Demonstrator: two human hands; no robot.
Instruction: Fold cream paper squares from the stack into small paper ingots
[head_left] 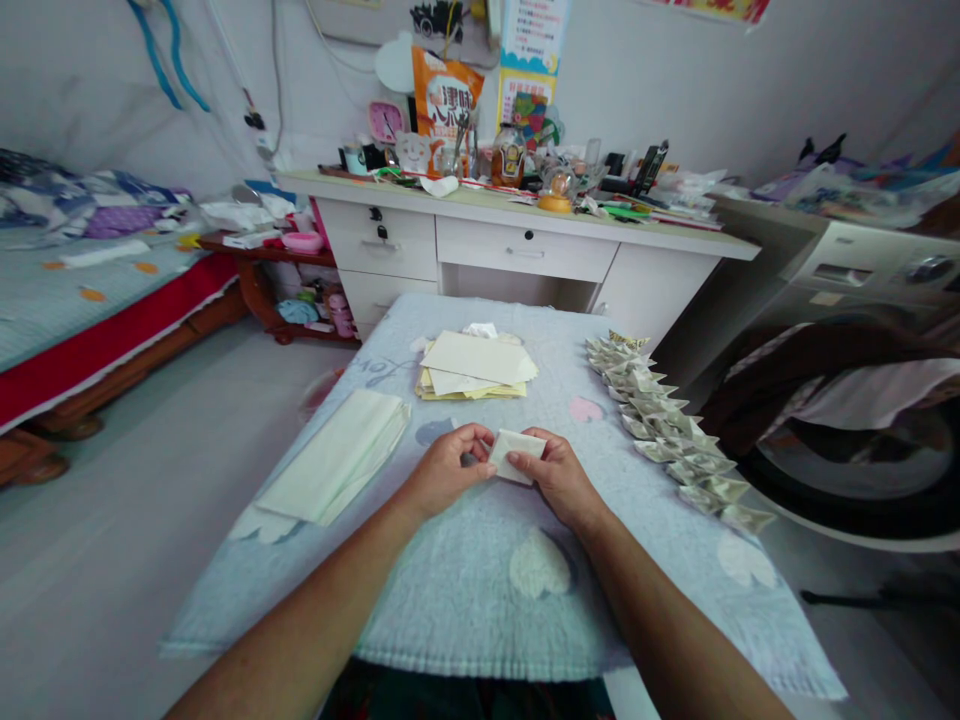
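Note:
Just above the cloth-covered table, a small folded piece of white paper [517,443] is held between my two hands. My left hand [459,465] pinches its left edge between thumb and fingers. My right hand [559,470] grips its right side, with the thumb lying across the front. Beyond the hands lies a stack of cream and yellow paper sheets [480,355]. Left of my left hand is a longer pile of folded whitish paper [337,455]. Along the table's right side stand rows of several small folded paper pieces [664,420] with pointed tips.
A pale blue cloth with heart shapes [480,610] covers the table. Behind it, a white desk [525,250] carries jars, an orange bag [444,95] and clutter. A front-loading washing machine [847,400], door open with clothes hanging out, stands right; a bed [97,300] is left.

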